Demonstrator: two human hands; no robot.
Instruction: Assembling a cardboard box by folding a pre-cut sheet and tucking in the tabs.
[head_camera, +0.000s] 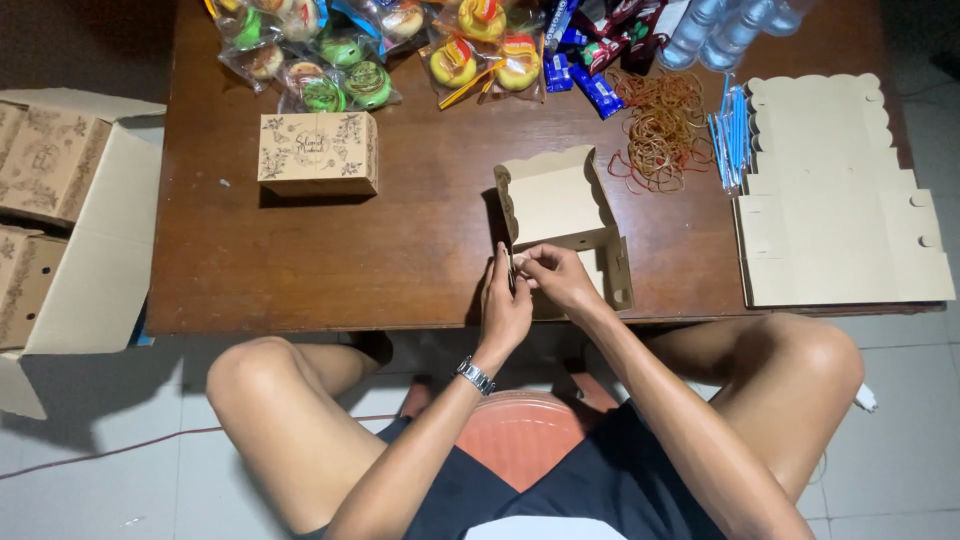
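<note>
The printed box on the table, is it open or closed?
Closed. The printed box sits alone on the table, its decorated lid flat on top and no flaps sticking up.

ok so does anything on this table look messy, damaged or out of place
Nothing looks damaged or spilled. The rubber bands lie in a loose tangled heap rather than a tidy pile, and both hands pinch a half-folded cardboard box at the table's near edge.

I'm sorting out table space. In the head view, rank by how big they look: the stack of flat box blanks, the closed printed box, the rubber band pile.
1. Stack of flat box blanks, clearly largest.
2. Closed printed box.
3. Rubber band pile; it is loosely spread and looks close to the box, so this order is unsure.
</note>
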